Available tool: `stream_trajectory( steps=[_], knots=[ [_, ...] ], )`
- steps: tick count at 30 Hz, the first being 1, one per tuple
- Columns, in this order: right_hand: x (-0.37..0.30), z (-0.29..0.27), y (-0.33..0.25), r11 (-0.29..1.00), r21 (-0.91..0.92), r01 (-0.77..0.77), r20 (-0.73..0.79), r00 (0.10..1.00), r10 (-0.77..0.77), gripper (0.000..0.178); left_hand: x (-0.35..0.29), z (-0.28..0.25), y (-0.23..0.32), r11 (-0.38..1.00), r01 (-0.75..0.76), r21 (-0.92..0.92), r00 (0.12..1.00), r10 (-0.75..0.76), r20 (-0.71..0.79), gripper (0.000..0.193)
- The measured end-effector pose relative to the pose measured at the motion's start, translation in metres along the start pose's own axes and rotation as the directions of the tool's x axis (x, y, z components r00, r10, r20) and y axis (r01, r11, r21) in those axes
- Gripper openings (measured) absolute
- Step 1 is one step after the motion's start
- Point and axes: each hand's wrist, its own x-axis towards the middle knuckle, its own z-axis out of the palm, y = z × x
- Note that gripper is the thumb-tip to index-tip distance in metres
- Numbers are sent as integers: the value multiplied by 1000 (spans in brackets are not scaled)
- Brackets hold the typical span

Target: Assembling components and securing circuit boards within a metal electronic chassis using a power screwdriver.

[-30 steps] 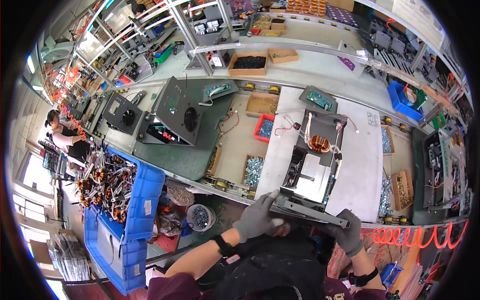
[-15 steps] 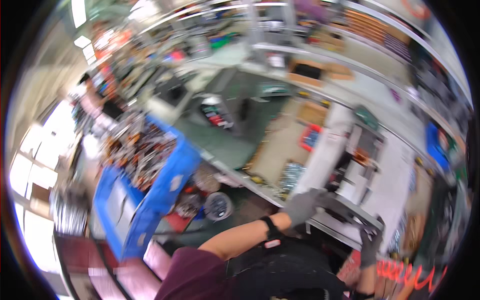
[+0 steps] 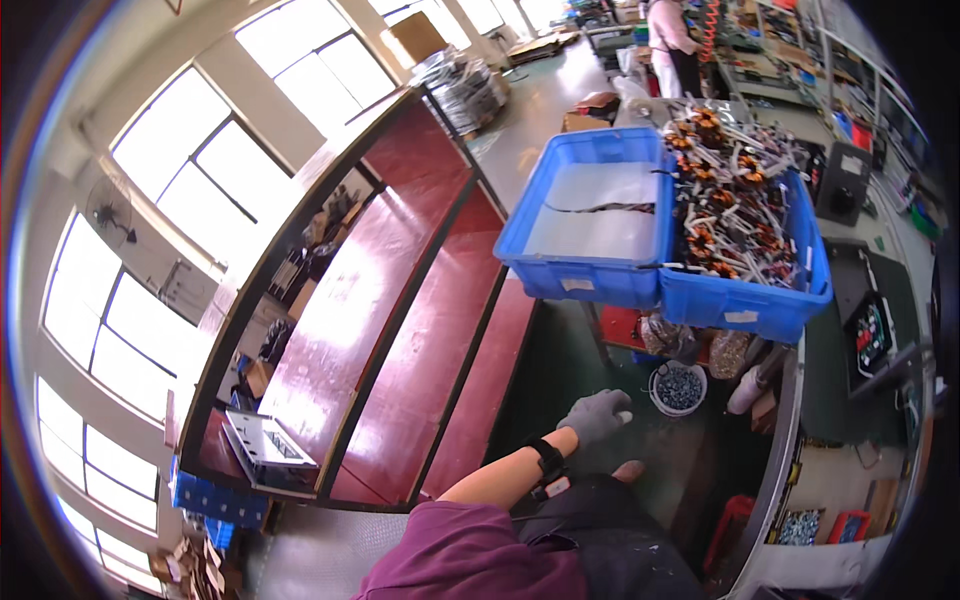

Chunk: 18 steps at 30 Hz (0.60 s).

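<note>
My left hand (image 3: 597, 417), in a grey glove with a pale fingertip showing, hangs over the dark green floor. Its fingers are loosely bent and apart, with nothing visible in them. A black band with a small tag circles that wrist. Nearest to it is a round white bucket (image 3: 679, 389) of small metal pieces. Beyond stand two blue bins: a bin (image 3: 580, 280) with a pale sheet and a dark cable bundle inside, and a bin (image 3: 745, 307) heaped with wired orange-brown coils (image 3: 715, 180). My right hand is out of view.
Left of me stands a rack with dark red shelves (image 3: 390, 390); a white metal panel (image 3: 268, 440) rests at its near end. The workbench edge (image 3: 785, 460) runs along my right, with a red tray (image 3: 849, 527) on it. A person (image 3: 672, 45) stands far off.
My view has swung left from the bench to the rack and bins. My left hand has come off the grey metal part it was touching there; my right hand has left the view.
</note>
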Motion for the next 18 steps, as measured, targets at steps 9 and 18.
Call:
stream_trajectory(
  steps=[9,18],
  knots=[
    [128,139,-219,695,-69,715,406,657,-635,38,-84,-124,-234,876,330,-352,373,-464,-804,34],
    [160,260,-363,189,129,973,575,82,-814,34,-365,-180,-347,194,755,-627,-647,62,-760,53]
  ],
)
